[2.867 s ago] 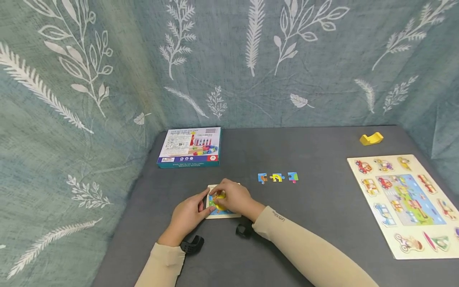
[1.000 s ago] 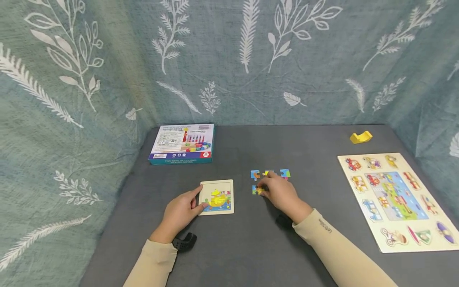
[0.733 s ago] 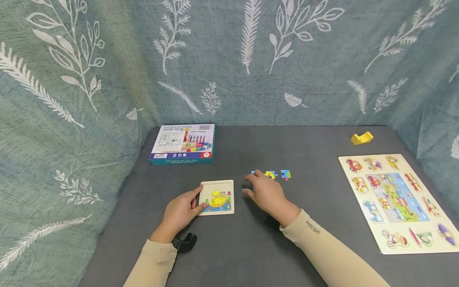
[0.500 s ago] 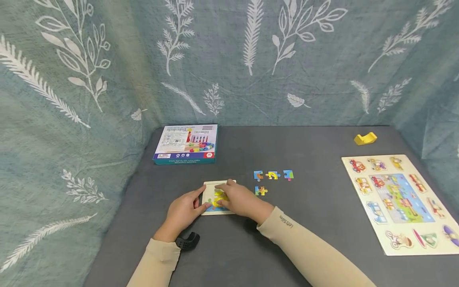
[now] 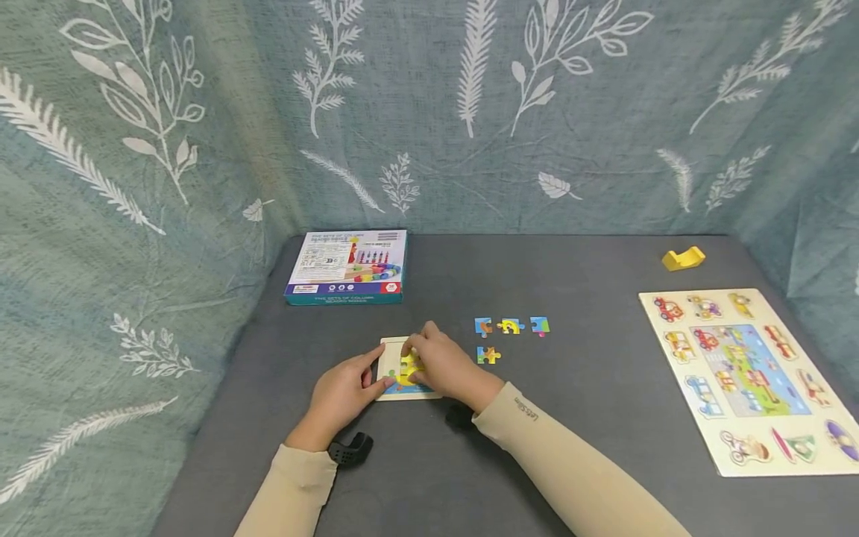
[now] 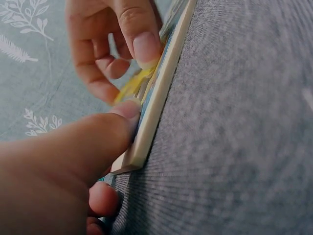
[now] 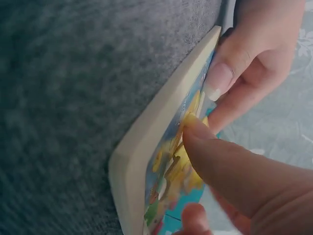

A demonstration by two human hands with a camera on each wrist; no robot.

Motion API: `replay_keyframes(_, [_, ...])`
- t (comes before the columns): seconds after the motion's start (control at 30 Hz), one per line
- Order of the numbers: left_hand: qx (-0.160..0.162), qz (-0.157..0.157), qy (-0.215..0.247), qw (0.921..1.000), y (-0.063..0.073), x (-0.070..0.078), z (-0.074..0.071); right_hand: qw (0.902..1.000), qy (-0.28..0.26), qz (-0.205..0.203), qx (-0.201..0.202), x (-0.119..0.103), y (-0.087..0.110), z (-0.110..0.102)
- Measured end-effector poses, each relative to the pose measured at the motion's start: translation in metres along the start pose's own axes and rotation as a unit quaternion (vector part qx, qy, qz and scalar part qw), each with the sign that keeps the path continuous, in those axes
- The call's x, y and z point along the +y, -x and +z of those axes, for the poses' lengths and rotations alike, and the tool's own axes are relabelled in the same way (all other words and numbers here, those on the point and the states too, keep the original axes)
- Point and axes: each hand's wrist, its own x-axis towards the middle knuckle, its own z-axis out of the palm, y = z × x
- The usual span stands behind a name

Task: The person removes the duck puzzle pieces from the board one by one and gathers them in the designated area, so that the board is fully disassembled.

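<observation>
Puzzle tray (image 5: 391, 355) on the bench (image 5: 570, 294): I see the right hand (image 5: 448, 365) back from the loose pieces (image 5: 488, 355) — fingers pinching a yellow piece (image 6: 132, 87) there — left hand (image 5: 344, 391) gripping its edge; emptying continues, I judge.

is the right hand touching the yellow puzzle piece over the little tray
Touching. The left wrist view shows it: the right hand's thumb tip meets the yellow piece above the tray, with no gap between.
</observation>
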Motion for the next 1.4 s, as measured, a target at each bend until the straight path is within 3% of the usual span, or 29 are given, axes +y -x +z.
replay_keyframes(0.17, [-0.002,-0.004,0.004,1.0000,-0.001,0.000,0.000,0.9993,-0.017,-0.007,0.034,0.003,-0.004,0.000])
replay_keyframes(0.27, [-0.002,-0.002,0.003,1.0000,0.000,0.000,0.001,0.9962,-0.073,-0.006,0.047,0.006,-0.003,-0.004])
replay_keyframes(0.43, [0.007,0.006,-0.001,1.0000,0.000,0.002,-0.001,0.9798,-0.188,0.009,0.068,0.016,0.001,-0.020])
replay_keyframes(0.53, [0.007,0.004,-0.004,1.0000,0.000,0.003,-0.001,0.9738,-0.205,0.015,0.098,0.026,0.008,-0.037])
replay_keyframes(0.67, [0.000,-0.001,-0.004,1.0000,0.001,0.003,0.001,0.9738,-0.180,0.046,0.131,0.050,0.030,-0.067])
replay_keyframes(0.83, [0.003,-0.002,-0.001,1.0000,0.001,0.004,0.000,0.9778,-0.129,0.111,0.123,0.083,0.062,-0.088])
replay_keyframes(1.03, [0.004,-0.011,0.000,0.9999,0.000,0.004,-0.004,0.9897,-0.019,0.111,0.089,0.102,0.084,-0.079])
replay_keyframes(1.17, [0.002,-0.013,-0.003,0.9999,-0.001,0.005,-0.004,0.9882,0.068,0.109,0.082,0.100,0.092,-0.073])
replay_keyframes(1.4, [-0.002,-0.009,-0.007,0.9999,0.000,0.004,-0.001,0.9847,0.074,0.130,0.090,0.101,0.099,-0.065])
